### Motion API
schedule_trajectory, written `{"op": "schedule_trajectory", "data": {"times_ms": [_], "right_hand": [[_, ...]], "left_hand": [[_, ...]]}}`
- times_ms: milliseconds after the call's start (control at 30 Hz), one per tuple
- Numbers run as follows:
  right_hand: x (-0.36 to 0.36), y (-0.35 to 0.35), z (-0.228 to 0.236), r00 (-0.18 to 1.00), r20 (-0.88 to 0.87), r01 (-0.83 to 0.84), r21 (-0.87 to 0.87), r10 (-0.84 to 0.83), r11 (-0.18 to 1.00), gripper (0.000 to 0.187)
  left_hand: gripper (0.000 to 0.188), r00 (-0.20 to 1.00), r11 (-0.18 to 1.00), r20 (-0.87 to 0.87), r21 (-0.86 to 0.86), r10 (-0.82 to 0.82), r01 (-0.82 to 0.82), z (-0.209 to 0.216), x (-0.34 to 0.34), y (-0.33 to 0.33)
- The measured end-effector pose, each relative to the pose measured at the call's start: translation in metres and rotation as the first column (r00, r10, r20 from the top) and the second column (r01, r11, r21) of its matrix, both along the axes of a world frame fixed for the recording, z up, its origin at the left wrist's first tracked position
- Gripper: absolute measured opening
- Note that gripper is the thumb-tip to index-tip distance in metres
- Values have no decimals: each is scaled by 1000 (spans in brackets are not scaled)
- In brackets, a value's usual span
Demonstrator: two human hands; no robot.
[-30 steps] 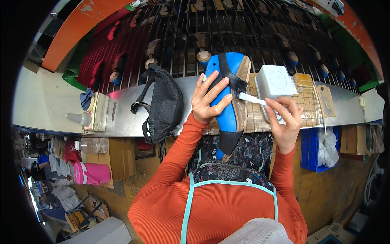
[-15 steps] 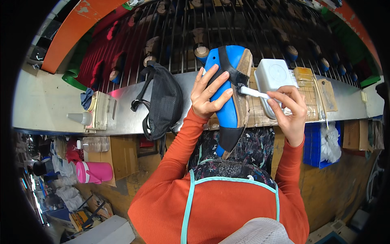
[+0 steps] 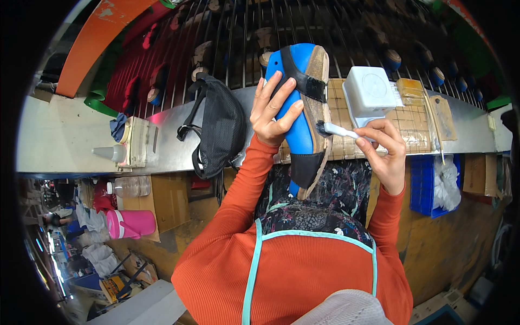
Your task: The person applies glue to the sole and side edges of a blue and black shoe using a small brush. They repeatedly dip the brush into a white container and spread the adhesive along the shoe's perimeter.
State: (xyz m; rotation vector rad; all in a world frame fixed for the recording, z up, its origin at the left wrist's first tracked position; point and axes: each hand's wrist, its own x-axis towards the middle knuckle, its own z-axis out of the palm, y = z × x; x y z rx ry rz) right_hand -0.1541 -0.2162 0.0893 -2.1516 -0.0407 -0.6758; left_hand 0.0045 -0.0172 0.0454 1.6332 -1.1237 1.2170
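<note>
My left hand (image 3: 275, 111) grips a blue shoe last (image 3: 300, 132), fingers spread across its side. Black straps wrap the last near the heel end and the toe end, and a tan sole (image 3: 319, 67) runs along its right side. Between the thumb and fingers of my right hand (image 3: 383, 151) is a white-handled brush (image 3: 339, 130). Its dark bristles touch the tan underside between the two black straps. Just beyond the right hand stands a white plastic container (image 3: 371, 91).
A black mesh bag (image 3: 221, 127) lies left of the shoe last on the metal ledge. At right are a yellowish block (image 3: 410, 91) and thin sticks (image 3: 430, 122). Rods of a rack (image 3: 244, 49) carrying several shoes stretch behind. A blue crate (image 3: 422, 187) sits below the ledge.
The brush has moved from the black strap's end down along the sole toward me. The shoe last has shifted slightly away from me and turned, showing more of its underside.
</note>
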Motion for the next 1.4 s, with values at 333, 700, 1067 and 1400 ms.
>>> {"op": "schedule_trajectory", "data": {"times_ms": [333, 700, 1067, 1400], "right_hand": [[-18, 21, -14, 993, 17, 111, 84, -113, 990, 18], [-23, 23, -11, 974, 176, 166, -122, -144, 979, 20], [0, 19, -7, 998, 56, 23, 204, -35, 979, 17], [-10, 41, -18, 994, -86, 103, 444, -72, 890, 14]], "left_hand": [[29, 998, 998, -55, -57, 6, -9, -5, -1, -6], [30, 998, 991, -44, -127, 36, -41, -10, 4, -12], [34, 995, 958, -50, -271, 87, -97, -13, 4, -24], [36, 977, 934, -113, -292, 181, -207, -25, 10, -20]]}}
